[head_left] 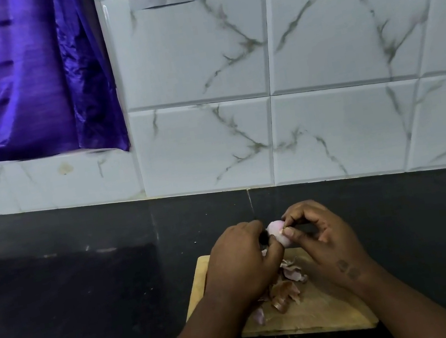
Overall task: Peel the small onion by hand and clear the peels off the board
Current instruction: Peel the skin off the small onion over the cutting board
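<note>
Nearest me, the wooden board [322,311] lies on the dark bench [75,297], with a loose heap of brown and pink peels [286,282] on it between my wrists. Above its far edge I hold the small onion [277,232] off the board, pale pink and mostly bare. My left hand [241,266] is curled around its left end; something dark shows by those fingers, too blurred to name. My right hand [320,236] pinches at the onion's right end, thumb and forefinger pressed together on what I take to be a last scrap of skin. To do this well, I would grip steady with the left, pull the scrap along the onion's length, and let it drop on the heap, keeping the peels together for clearing. Beyond, white tiles [314,50] and a purple cloth [18,79].
</note>
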Demonstrator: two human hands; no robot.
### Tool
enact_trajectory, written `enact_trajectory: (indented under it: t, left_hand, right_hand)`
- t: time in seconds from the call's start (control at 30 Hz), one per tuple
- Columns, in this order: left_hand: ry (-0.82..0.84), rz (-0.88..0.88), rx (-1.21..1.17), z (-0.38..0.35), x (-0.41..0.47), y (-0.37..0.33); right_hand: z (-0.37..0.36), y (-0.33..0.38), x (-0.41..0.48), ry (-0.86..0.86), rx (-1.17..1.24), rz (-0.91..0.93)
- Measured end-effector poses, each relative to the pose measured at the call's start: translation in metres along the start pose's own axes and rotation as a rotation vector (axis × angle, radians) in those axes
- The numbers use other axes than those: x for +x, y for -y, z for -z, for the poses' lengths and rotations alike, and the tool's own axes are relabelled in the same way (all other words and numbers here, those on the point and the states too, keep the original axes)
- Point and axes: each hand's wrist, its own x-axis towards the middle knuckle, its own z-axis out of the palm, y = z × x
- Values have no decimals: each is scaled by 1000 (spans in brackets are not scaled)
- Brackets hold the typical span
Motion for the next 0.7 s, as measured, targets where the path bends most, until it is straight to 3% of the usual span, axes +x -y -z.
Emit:
enact_trajectory:
  t: [0.33,0.5,0.7]
  left_hand:
    - [-94,24,-27,-1,1,2]
    - [-76,132,-192,3,4,2]
    - [93,173,-78,4,3,1]
  right_hand:
    - [1,0,2,-5,-35,79]
    - [8,-2,5,-60,287,-51]
    - [7,-2,5,48,587,-195]
